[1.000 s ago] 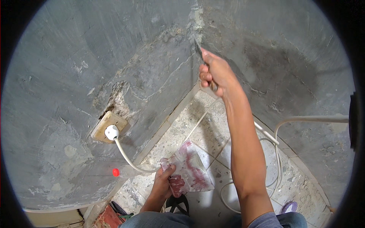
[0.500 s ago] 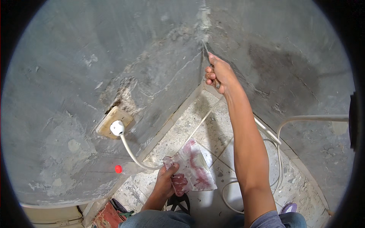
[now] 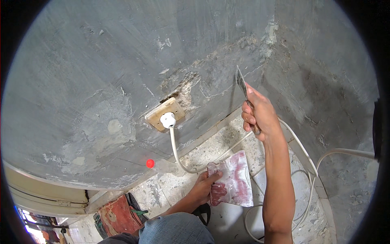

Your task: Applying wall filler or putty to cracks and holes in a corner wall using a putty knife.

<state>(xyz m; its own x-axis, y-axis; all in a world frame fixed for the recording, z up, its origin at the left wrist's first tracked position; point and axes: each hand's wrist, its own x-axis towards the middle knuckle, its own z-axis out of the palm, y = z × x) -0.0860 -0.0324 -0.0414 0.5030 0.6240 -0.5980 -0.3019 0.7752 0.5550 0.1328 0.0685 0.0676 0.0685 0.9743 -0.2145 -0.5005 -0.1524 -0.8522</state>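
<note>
2 bare hands are in view, well apart, each closed on 1 thing. The right hand (image 3: 262, 116) grips 1 scraper (image 3: 242, 83) by its handle, blade tilted upward in front of the left wall (image 3: 122, 49); I cannot tell whether the blade touches it. The left hand (image 3: 204, 186), lower down, pinches 1 pale pouch (image 3: 237, 181) with red smears at its left edge, above the tiled floor (image 3: 229, 140). 2 grey walls meet in 1 corner; the right wall (image 3: 321, 61) bears a dark patch. On the left wall sits 1 socket (image 3: 153, 118) with 1 white plug (image 3: 167, 119) in it, just below 1 broken hollow (image 3: 187, 88). Near the wall's foot is 1 clear bottle (image 3: 165, 166) with 1 red cap (image 3: 150, 163).
</note>
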